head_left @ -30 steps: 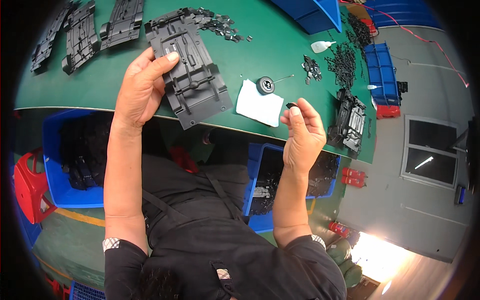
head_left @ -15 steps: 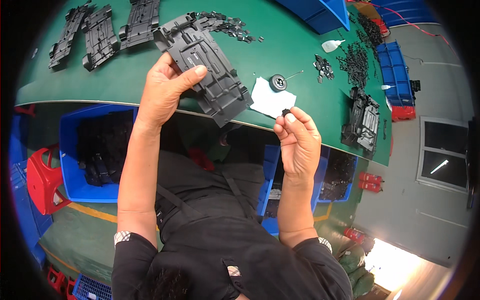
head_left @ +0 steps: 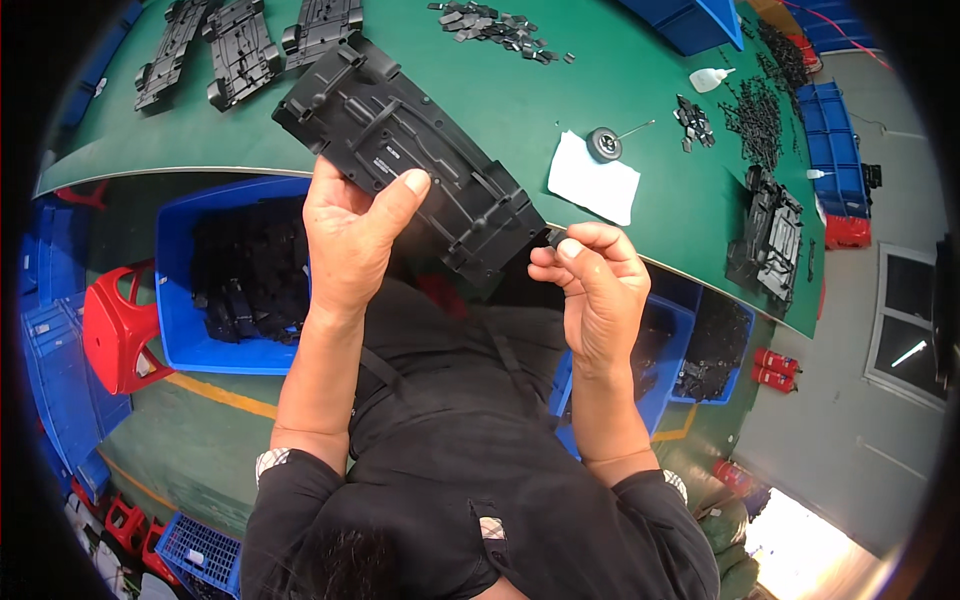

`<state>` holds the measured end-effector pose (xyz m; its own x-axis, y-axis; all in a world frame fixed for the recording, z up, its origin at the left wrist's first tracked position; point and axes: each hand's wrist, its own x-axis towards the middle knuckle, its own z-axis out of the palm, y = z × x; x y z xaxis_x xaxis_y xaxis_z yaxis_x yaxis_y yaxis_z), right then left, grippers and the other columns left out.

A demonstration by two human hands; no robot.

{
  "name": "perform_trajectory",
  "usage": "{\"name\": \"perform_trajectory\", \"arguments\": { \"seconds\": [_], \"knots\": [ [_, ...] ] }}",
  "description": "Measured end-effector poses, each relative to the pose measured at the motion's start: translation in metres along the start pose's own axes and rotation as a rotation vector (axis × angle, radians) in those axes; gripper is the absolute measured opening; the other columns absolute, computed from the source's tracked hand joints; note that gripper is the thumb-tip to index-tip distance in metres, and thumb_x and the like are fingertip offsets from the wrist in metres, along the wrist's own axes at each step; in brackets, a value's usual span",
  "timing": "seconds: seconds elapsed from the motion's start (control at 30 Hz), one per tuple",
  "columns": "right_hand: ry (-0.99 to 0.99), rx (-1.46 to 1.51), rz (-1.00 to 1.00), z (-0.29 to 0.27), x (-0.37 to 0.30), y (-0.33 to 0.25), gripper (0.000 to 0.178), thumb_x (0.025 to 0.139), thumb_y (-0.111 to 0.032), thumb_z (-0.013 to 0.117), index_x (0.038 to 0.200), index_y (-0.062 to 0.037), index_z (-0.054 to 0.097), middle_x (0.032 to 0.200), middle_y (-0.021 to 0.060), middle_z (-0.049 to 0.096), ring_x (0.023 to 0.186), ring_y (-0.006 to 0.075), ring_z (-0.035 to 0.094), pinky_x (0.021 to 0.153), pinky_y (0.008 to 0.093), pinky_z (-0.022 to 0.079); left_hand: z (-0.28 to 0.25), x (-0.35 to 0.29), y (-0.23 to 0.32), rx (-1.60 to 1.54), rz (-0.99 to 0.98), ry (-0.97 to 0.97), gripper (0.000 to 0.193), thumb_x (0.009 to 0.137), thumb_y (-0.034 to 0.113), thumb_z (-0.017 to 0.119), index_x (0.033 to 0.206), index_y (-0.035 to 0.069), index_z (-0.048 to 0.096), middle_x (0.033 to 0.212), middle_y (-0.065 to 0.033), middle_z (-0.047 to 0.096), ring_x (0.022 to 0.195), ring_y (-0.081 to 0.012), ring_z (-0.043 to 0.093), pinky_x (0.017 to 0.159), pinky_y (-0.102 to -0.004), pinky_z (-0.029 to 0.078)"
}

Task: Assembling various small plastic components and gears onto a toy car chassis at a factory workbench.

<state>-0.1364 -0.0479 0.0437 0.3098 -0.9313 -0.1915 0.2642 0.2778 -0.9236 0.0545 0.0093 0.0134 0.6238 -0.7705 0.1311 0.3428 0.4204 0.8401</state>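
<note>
My left hand [head_left: 352, 238] is closed on the near edge of a black plastic toy car chassis [head_left: 415, 155], thumb on the face with moulded ribs, fingers mostly hidden behind it. The chassis is held tilted over the table's near edge. Between thumb and fingers, my right hand [head_left: 600, 290] pinches a small black plastic piece [head_left: 553, 237]. That piece is at the lower right corner of the chassis; I cannot tell whether they touch. Just beyond my right hand lies a white cloth or paper [head_left: 590, 185], bearing a small black wheel [head_left: 604, 145] with a thin metal rod.
Several more chassis [head_left: 240, 60] lie at the far left of the green table [head_left: 470, 95]. Small black pieces [head_left: 495, 30], a white bottle [head_left: 708, 79] and a pile of thin black parts [head_left: 755, 120] lie farther back. Below the edge are blue bins [head_left: 175, 300] and a red stool [head_left: 118, 325].
My right hand has brought the small black piece up beside the corner of the chassis. The chassis is turned slightly in my left hand. The whole view has shifted.
</note>
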Motion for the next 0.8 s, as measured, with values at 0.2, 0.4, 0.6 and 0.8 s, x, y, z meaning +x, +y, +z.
{"name": "perform_trajectory", "arguments": {
  "seconds": [0.2,0.4,0.6,0.8],
  "knots": [
    [-0.03,0.016,-0.047,0.001,-0.006,0.006,0.01,0.084,0.003,0.06,0.094,0.0038,0.059,0.081,0.0114,0.064,0.072,0.0241,0.068,0.064,0.034,0.059,-0.001,-0.016,0.005,0.056,0.055,-0.033,0.043,0.081,-0.001,0.068,0.12,-0.001,0.048,0.109,-0.0086,0.06,0.099,-0.0146,0.059,0.089,-0.0305,0.048],
    [-0.008,-0.025,-0.049,0.001,-0.01,0.007,0.01,0.083,0.004,0.061,0.093,0.0041,0.06,0.082,0.0121,0.065,0.07,0.0224,0.068,0.063,0.0326,0.059,0.001,-0.026,0.005,0.102,0.131,-0.066,0.044,0.082,-0.003,0.066,0.122,-0.001,0.047,0.111,-0.0097,0.06,0.097,-0.0149,0.059,0.088,-0.0305,0.049],
    [0.004,-0.069,-0.043,0.001,-0.012,0.006,0.01,0.082,0.004,0.062,0.092,0.0046,0.06,0.081,0.0117,0.064,0.07,0.0207,0.068,0.063,0.0314,0.058,0.002,-0.036,0.007,0.168,0.186,-0.113,0.048,0.081,-0.008,0.064,0.124,-0.001,0.044,0.111,-0.0108,0.06,0.099,-0.0161,0.06,0.088,-0.0309,0.049],
    [-0.005,-0.076,-0.049,-0.001,-0.013,0.008,0.012,0.081,0.005,0.062,0.093,0.005,0.06,0.08,0.0123,0.065,0.07,0.0202,0.068,0.063,0.0316,0.058,0.006,-0.043,0.01,0.213,0.246,-0.132,0.05,0.079,-0.007,0.067,0.124,0.0,0.047,0.11,-0.0084,0.06,0.095,-0.0139,0.06,0.087,-0.0286,0.048]
  ]
}}
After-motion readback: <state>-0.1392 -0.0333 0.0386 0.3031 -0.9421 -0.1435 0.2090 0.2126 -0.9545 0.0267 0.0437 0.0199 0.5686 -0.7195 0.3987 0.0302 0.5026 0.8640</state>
